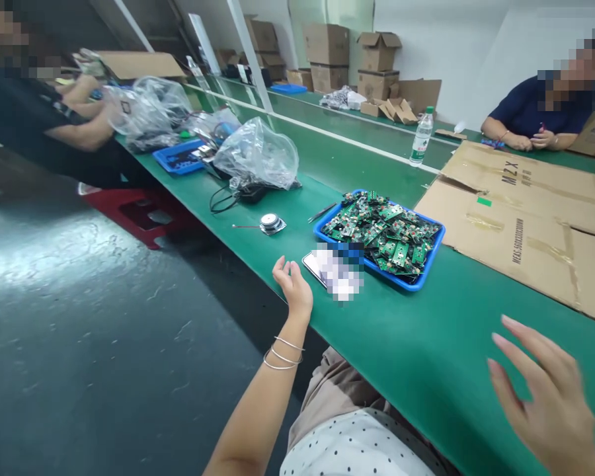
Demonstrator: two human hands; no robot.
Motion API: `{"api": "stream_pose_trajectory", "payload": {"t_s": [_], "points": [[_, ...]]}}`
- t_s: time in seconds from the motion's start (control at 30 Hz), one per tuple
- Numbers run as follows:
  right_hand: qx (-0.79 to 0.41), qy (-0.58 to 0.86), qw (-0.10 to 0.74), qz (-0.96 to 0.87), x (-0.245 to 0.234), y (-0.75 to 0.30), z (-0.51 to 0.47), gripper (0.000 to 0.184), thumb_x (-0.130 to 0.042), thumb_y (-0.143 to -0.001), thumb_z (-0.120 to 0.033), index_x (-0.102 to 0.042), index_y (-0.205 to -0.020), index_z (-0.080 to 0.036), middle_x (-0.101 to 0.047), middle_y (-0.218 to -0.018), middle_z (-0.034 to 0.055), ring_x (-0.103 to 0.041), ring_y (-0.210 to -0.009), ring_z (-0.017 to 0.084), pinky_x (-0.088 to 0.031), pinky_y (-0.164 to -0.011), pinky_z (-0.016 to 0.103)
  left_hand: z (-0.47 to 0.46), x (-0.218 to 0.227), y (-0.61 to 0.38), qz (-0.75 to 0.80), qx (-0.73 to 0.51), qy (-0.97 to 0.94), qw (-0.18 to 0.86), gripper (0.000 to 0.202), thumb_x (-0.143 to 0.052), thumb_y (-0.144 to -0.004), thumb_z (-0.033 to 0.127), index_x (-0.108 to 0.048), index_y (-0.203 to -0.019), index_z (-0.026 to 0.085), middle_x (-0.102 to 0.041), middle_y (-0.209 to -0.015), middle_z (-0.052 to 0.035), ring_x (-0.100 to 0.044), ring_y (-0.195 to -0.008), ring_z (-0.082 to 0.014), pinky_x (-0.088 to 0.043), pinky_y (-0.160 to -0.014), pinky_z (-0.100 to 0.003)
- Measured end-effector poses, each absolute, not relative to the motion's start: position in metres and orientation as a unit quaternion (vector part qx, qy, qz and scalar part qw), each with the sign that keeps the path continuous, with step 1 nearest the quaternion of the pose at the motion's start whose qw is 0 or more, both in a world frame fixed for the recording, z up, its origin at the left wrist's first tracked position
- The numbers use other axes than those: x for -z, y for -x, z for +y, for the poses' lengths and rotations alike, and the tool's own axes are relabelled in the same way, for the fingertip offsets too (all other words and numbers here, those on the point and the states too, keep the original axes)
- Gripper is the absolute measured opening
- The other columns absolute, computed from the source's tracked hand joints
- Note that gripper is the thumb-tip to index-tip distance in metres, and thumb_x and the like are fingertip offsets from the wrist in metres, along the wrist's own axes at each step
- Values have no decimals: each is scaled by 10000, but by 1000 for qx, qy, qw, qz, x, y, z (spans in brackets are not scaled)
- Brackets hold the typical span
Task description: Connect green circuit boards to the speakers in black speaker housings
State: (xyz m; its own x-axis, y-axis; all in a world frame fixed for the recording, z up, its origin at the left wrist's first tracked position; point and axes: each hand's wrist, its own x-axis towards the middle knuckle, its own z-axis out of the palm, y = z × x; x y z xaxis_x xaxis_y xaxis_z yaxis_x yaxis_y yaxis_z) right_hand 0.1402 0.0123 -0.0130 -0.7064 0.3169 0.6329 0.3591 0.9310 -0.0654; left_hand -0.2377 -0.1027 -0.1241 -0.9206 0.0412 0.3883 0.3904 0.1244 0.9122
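My left hand (293,285) hovers at the near edge of the green table (426,344), fingers loosely curled and apart, holding nothing. A phone (322,268) lies just right of it, partly blurred out. Behind the phone stands a blue tray (429,268) heaped with several green circuit boards (387,231). My right hand (545,390) is raised over the table at the lower right, fingers spread, empty. A small round speaker (272,223) with a thin wire lies on the table beyond my left hand.
Flattened cardboard (525,218) covers the table to the right. A water bottle (421,136) stands farther back. Clear plastic bags (258,155), cables and another blue tray (178,158) lie up the table. One person sits at the far left, another at the far right. Cardboard boxes (327,56) are stacked at the back.
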Motion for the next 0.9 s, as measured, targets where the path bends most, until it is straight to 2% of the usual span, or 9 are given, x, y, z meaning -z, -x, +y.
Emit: {"api": "stream_pose_trajectory", "payload": {"t_s": [0.07, 0.13, 0.23, 0.33, 0.47, 0.57, 0.67, 0.8, 0.9], "points": [[27, 200, 309, -929, 42, -125, 27, 331, -468, -941, -276, -492, -1251, -162, -479, -1332, 155, -457, -1233, 297, -434, -965, 465, -102, 126, 240, -730, 661, 121, 124, 409, -359, -960, 423, -393, -1279, 170, -418, -1328, -159, -491, -1192, -284, -454, -947, -496], [20, 225, 260, -939, 77, -120, 36, 373, -362, -975, -361, -507, -1216, -118, -461, -1349, 184, -405, -1273, 323, -430, -961, 499, -102, 125, 240, -726, 668, 115, 115, 393, -414, -949, 400, -428, -1263, 164, -445, -1321, -142, -507, -1171, -284, -477, -919, -495], [13, 244, 198, -949, 115, -123, 41, 452, -285, -982, -440, -528, -1189, -120, -496, -1334, 157, -409, -1272, 318, -415, -972, 515, -100, 124, 239, -729, 666, 118, 105, 365, -441, -945, 374, -447, -1245, 166, -459, -1309, -132, -536, -1129, -266, -517, -864, -454], [19, 251, 196, -948, 126, -125, 39, 465, -272, -980, -454, -543, -1158, -121, -513, -1324, 146, -440, -1248, 304, -379, -1003, 518, -99, 122, 238, -744, 648, 128, 101, 333, -432, -945, 360, -447, -1210, 159, -431, -1312, -137, -575, -1049, -240, -542, -808, -422], [26, 254, 205, -945, 124, -120, 38, 433, -289, -979, -425, -551, -1147, -123, -524, -1314, 142, -456, -1235, 291, -371, -1006, 496, -98, 119, 232, -776, 597, 175, 105, 329, -481, -895, 394, -453, -1105, 142, -290, -1371, -201, -586, -1011, -235, -525, -854, -456], [27, 264, 208, -941, 125, -116, 36, 398, -317, -969, -395, -561, -1136, -128, -525, -1313, 143, -454, -1236, 295, -361, -1009, 499, -100, 115, 225, -787, 560, 235, 105, 343, -504, -861, 429, -453, -1041, 142, -230, -1391, -237, -584, -1016, -255, -543, -827, -469], [20, 282, 208, -936, 126, -111, 33, 320, -383, -940, -334, -578, -1111, -147, -533, -1304, 137, -469, -1225, 294, -356, -1011, 502, -100, 110, 219, -781, 535, 310, 92, 318, -525, -838, 438, -482, -975, 155, -326, -1338, -215, -576, -1036, -279, -592, -690, -419], [-6, 313, 196, -929, 125, -101, 30, 259, -459, -882, -246, -596, -1096, -192, -543, -1301, 103, -480, -1218, 286, -362, -1006, 505, -99, 103, 217, -743, 516, 418, 79, 330, -631, -766, 385, -524, -1005, 185, -478, -1173, -156, -545, -1117, -327, -603, -538, -325], [-59, 342, 184, -920, 123, -92, 29, 279, -491, -836, -211, -612, -1087, -210, -544, -1308, 95, -477, -1220, 293, -347, -1023, 517, -103, 100, 220, -698, 517, 487, 90, 311, -611, -779, 321, -513, -1058, 223, -520, -1102, -118, -620, -1009, -292, -606, -505, -306]]}}
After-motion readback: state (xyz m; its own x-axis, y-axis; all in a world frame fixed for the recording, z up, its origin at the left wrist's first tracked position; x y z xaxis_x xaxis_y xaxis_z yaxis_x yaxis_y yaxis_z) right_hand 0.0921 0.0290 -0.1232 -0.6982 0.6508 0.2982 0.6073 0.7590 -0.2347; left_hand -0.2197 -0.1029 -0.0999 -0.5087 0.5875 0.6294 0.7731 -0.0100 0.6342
